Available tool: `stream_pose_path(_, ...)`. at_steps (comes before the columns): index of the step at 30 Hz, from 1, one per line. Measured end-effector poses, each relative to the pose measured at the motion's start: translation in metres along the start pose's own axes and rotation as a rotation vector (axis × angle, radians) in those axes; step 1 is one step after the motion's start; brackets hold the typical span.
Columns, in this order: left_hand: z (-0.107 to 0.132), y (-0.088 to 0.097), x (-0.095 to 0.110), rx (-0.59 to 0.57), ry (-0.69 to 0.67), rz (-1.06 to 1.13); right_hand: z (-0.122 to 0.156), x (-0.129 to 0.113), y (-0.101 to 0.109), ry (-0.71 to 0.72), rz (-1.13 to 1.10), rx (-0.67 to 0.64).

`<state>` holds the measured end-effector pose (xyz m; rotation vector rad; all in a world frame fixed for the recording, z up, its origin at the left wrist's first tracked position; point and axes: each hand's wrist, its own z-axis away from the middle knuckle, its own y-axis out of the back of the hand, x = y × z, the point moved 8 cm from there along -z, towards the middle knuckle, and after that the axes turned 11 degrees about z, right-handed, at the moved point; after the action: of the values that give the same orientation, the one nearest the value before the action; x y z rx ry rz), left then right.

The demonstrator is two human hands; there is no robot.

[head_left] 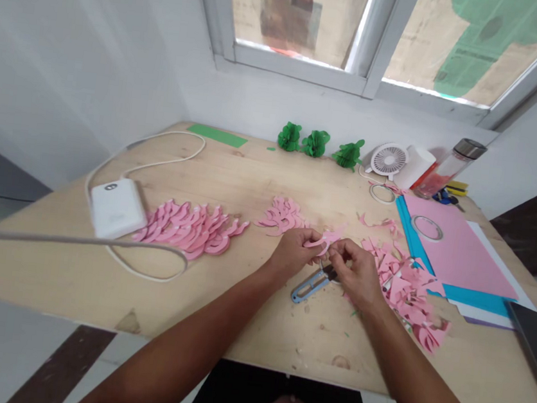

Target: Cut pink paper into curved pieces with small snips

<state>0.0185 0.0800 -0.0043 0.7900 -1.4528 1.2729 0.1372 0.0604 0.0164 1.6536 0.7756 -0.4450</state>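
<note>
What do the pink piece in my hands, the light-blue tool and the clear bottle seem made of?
Pink piece: probably matte coloured paper; it looks thin, without shine.
Light-blue tool: plastic or painted metal, unclear; its blue part looks smooth and even.
Bottle: smooth glass or clear plastic, given its see-through wall; the cap looks metallic, with a grey sheen.

Free tabletop [164, 306] front left, pink scraps [406, 291] blocking right

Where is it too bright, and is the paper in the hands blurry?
In the head view, glare whitens the lower pane edges of the grey-framed glass window; in the head view, the pale pink paper cutout between the bare left hand and bare right hand looks soft, its edges unclear.
</note>
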Motion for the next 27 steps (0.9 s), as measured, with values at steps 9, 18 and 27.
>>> stream_pose_path(9, 0.0003, -0.0002, 0.001, -0.002, -0.008, 0.006, -0.0005, -0.0027, -0.0008, 0.01, 0.001, -0.017)
stream_pose_path(18, 0.0016, -0.0009, 0.0025, 0.0, -0.003, 0.011, 0.0001, -0.0019, -0.0001, 0.003, -0.001, -0.011)
stream_pose_path(27, 0.0007, -0.0004, 0.0018, 0.001, 0.004, 0.007, 0.0002, -0.0021, -0.0009, 0.002, -0.008, -0.017)
